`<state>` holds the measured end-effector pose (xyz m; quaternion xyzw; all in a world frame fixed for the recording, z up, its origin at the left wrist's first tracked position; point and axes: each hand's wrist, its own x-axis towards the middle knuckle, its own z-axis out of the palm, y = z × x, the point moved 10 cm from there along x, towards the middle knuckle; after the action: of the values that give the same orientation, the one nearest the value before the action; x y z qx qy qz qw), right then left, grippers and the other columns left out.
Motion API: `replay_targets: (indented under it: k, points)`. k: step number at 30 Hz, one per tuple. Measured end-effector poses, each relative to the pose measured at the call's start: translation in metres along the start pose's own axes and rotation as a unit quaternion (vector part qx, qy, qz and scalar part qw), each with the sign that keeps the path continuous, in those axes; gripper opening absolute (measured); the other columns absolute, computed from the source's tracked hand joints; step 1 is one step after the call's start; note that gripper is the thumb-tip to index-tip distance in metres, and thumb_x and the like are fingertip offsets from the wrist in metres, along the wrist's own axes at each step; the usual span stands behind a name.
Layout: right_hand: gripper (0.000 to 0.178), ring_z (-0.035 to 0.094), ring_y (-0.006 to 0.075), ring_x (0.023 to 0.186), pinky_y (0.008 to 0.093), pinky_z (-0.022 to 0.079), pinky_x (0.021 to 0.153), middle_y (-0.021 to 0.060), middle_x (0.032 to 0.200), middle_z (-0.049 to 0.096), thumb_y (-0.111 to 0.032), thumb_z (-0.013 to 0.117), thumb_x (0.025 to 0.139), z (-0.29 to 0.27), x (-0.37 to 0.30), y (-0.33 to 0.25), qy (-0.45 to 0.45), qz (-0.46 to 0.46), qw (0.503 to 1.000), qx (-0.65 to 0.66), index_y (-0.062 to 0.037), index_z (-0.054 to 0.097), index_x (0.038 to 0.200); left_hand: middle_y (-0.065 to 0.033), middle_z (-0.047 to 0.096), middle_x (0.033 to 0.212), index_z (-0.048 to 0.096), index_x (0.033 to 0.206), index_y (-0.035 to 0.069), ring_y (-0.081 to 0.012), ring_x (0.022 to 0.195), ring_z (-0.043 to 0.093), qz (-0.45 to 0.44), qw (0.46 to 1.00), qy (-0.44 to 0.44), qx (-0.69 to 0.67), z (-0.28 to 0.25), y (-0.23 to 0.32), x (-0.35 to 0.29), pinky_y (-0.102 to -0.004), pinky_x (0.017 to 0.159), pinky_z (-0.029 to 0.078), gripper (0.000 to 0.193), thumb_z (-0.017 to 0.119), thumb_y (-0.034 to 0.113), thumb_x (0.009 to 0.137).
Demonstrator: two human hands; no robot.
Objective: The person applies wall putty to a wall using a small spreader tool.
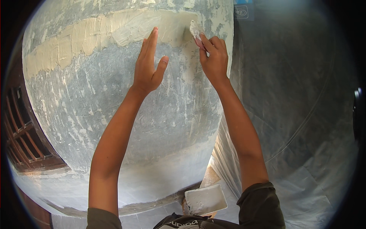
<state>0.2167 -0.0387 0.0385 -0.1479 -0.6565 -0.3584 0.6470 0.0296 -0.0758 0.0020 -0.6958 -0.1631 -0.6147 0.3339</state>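
Note:
My right hand (215, 57) pinches a putty knife (196, 32) whose blade is smeared with pale putty. It is at the upper right part of the wall, close to the wall's right edge. Most of the knife's handle is hidden in my fingers. My left hand (148, 63) is held up before the wall with its fingers straight and its thumb apart, and nothing is in it. Whether its palm touches the wall I cannot tell. A cream band of putty (91, 32) runs across the upper part of the grey, patchy wall (114, 95), behind both hands.
A rectangular tub (206, 199) with pale putty stands on the floor at the wall's lower right corner. Translucent plastic sheeting (289, 95) covers the right side and hangs down to the floor. At the far left is a dark wooden lattice window (28, 141).

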Motion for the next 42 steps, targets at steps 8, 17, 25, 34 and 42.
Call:
replay_targets:
  k: [8,17,25,34,42]
  points:
    - [0.042,0.055,0.0257,0.082,0.0376,0.052,0.069,0.0042,0.088,0.060,0.003,0.074,0.072,0.043,0.001,0.012,0.001,-0.093,0.992,-0.084,-0.0058,0.071,0.113,-0.0222,0.031,0.162,0.023,0.158,-0.003,-0.0367,0.151,0.030,0.023,0.997,-0.037,0.057,0.017,-0.016,-0.016,-0.0533,0.123,0.017,0.073,0.050,0.028,0.098]
    - [0.043,0.055,0.0257,0.082,0.0382,0.050,0.068,0.0057,0.087,0.060,0.007,0.072,0.069,0.049,-0.029,0.005,-0.029,-0.086,0.993,-0.070,-0.0029,0.070,0.111,-0.0206,0.032,0.163,0.022,0.158,-0.002,-0.0363,0.151,0.031,0.033,0.997,-0.029,0.065,0.021,-0.020,-0.019,-0.0538,0.123,0.017,0.073,0.048,0.029,0.098]
    - [0.047,0.055,0.0277,0.081,0.0384,0.050,0.071,0.0088,0.083,0.058,0.007,0.076,0.068,0.033,-0.052,-0.005,-0.062,0.033,0.992,0.105,-0.0030,0.072,0.114,-0.0211,0.032,0.162,0.023,0.158,-0.002,-0.0364,0.150,0.031,0.029,0.997,-0.021,0.067,0.019,-0.022,-0.021,-0.0536,0.124,0.016,0.072,0.046,0.032,0.099]
    - [0.047,0.057,0.0263,0.084,0.0389,0.052,0.071,0.0052,0.087,0.062,0.004,0.076,0.069,0.046,0.009,0.021,-0.021,-0.066,0.996,-0.056,-0.0057,0.072,0.114,-0.0210,0.032,0.162,0.023,0.158,-0.001,-0.0363,0.150,0.032,0.022,0.997,-0.020,0.069,0.021,-0.024,-0.022,-0.0536,0.124,0.017,0.073,0.046,0.034,0.099]
    - [0.051,0.057,0.0263,0.083,0.0380,0.051,0.072,0.0067,0.085,0.060,0.007,0.076,0.064,0.054,-0.028,0.008,-0.059,-0.048,0.997,-0.025,-0.0023,0.070,0.114,-0.0209,0.033,0.162,0.023,0.158,-0.001,-0.0368,0.150,0.032,0.027,0.997,-0.023,0.070,0.021,-0.024,-0.023,-0.0537,0.124,0.018,0.072,0.047,0.033,0.099]
